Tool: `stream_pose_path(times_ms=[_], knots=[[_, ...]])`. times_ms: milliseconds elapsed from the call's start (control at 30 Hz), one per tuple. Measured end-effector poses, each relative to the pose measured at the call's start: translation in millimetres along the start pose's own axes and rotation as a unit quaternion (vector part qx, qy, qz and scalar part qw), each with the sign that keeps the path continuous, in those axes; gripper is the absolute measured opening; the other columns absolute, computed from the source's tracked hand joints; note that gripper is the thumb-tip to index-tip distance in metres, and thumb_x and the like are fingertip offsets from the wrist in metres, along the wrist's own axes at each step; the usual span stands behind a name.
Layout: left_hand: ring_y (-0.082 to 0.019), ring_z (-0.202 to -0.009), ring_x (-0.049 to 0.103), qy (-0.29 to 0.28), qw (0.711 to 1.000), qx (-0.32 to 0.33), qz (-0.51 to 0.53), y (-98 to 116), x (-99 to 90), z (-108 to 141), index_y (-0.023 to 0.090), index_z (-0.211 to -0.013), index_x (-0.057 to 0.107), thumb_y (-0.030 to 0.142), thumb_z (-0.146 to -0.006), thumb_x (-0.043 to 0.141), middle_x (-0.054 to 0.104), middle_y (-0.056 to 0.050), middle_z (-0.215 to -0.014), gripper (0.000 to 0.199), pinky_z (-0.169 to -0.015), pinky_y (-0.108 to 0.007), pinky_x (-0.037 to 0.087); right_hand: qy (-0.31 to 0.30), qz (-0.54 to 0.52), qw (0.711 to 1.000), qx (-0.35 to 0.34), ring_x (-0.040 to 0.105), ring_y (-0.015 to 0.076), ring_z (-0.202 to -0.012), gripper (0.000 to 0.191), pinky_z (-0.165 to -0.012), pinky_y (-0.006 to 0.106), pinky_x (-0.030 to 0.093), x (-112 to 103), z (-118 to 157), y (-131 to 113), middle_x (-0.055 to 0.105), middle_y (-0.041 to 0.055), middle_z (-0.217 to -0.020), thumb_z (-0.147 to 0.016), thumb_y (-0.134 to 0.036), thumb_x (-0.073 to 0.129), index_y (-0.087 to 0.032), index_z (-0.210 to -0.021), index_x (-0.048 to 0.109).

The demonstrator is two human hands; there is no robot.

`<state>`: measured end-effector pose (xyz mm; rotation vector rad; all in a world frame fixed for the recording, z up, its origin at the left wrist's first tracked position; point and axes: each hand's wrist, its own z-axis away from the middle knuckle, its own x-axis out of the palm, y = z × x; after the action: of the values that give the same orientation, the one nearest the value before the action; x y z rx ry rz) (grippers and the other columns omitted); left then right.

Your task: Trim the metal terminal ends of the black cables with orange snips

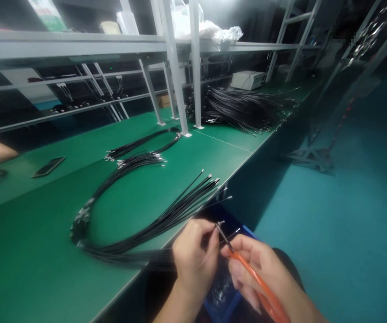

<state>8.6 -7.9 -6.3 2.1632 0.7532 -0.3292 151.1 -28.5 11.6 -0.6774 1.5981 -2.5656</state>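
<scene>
One slip of pliers (253,273), right hand (263,263) gripping, risked scarring the cable end (221,222) pinched by the left hand (195,252)!

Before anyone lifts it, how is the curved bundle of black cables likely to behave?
The bundle of black cables is probably springy rather than limp, since it holds a smooth bend on the green table. Its free ends might splay when lifted, as they fan apart.

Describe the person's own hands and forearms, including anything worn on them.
The left hand and the right hand are both bare, with no gloves. The forearms, cut off by the picture's bottom edge, show no sleeve, watch or bracelet in view; I can make out no rings or markings.
</scene>
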Motion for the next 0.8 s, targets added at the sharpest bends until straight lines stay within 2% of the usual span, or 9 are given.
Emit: stream_pose_path(times_ms=[133,333,400,467,533,600,700,800], knots=[[-0.012,-0.065,0.059,0.010,1.000,0.021,0.010,-2,1.3,0,0.020,-0.082,0.056,0.004,-0.078,0.060,0.061,0.001,-0.074,0.016,-0.062,-0.023,0.046,-0.010,-0.020,1.000,-0.015,0.037,0.0004,-0.030,0.040,-0.031,0.012,0.026,-2,-4,2,0.056,-0.0044,-0.055,-0.071,-0.046,0.073,-0.014,-0.087,0.054],[-0.011,-0.065,0.058,0.012,0.999,0.028,0.013,-4,3.0,0,0.019,-0.081,0.056,0.003,-0.078,0.061,0.061,0.001,-0.073,0.016,-0.061,-0.022,0.046,0.034,0.022,0.999,0.006,0.034,0.0011,-0.028,0.019,-0.030,0.013,0.022,-2,-4,5,0.055,-0.0064,-0.052,-0.078,-0.032,0.066,-0.017,-0.084,0.056],[-0.011,-0.065,0.058,0.009,1.000,0.018,0.014,-5,3.6,-1,0.019,-0.081,0.057,0.004,-0.078,0.061,0.061,0.001,-0.073,0.015,-0.061,-0.022,0.045,0.056,0.057,0.997,-0.003,0.039,0.0028,-0.033,0.015,-0.033,0.014,0.027,-4,-2,7,0.054,-0.0062,-0.053,-0.075,-0.026,0.068,-0.017,-0.081,0.058],[-0.011,-0.064,0.057,0.003,1.000,0.006,0.018,-5,4.2,-2,0.018,-0.080,0.057,0.006,-0.078,0.061,0.060,0.001,-0.073,0.013,-0.061,-0.022,0.045,0.114,0.088,0.988,-0.048,0.047,0.0065,-0.044,0.019,-0.041,0.016,0.037,-5,-1,8,0.057,-0.0047,-0.056,-0.069,-0.023,0.073,-0.017,-0.081,0.059],[-0.011,-0.062,0.056,-0.011,1.000,-0.007,0.022,-3,4.5,-3,0.018,-0.079,0.057,0.008,-0.079,0.061,0.059,0.001,-0.071,0.012,-0.059,-0.021,0.045,0.199,0.092,0.968,-0.120,0.056,0.0110,-0.056,0.028,-0.051,0.019,0.045,-6,-2,6,0.061,-0.0029,-0.064,-0.066,-0.024,0.077,-0.020,-0.087,0.059],[-0.010,-0.060,0.055,-0.029,0.999,-0.018,0.020,-1,4.3,-4,0.018,-0.076,0.056,0.009,-0.079,0.061,0.058,0.002,-0.069,0.011,-0.057,-0.021,0.043,0.250,0.072,0.947,-0.191,0.061,0.0140,-0.067,0.035,-0.061,0.022,0.050,-3,-6,2,0.065,-0.0010,-0.076,-0.066,-0.027,0.077,-0.022,-0.094,0.056],[-0.010,-0.058,0.054,-0.048,0.998,-0.028,0.014,4,3.4,-4,0.018,-0.074,0.055,0.010,-0.080,0.060,0.057,0.002,-0.067,0.011,-0.056,-0.020,0.042,0.258,0.046,0.930,-0.259,0.065,0.0161,-0.080,0.035,-0.070,0.024,0.053,4,-16,-9,0.069,0.0018,-0.089,-0.069,-0.027,0.075,-0.024,-0.097,0.054],[-0.010,-0.058,0.054,-0.058,0.998,-0.034,0.011,6,2.4,-3,0.018,-0.073,0.056,0.011,-0.081,0.059,0.057,0.002,-0.067,0.010,-0.056,-0.020,0.042,0.261,0.055,0.919,-0.289,0.065,0.0140,-0.073,0.025,-0.066,0.022,0.053,9,-25,-15,0.067,-0.0012,-0.078,-0.073,-0.024,0.072,-0.024,-0.091,0.054]])
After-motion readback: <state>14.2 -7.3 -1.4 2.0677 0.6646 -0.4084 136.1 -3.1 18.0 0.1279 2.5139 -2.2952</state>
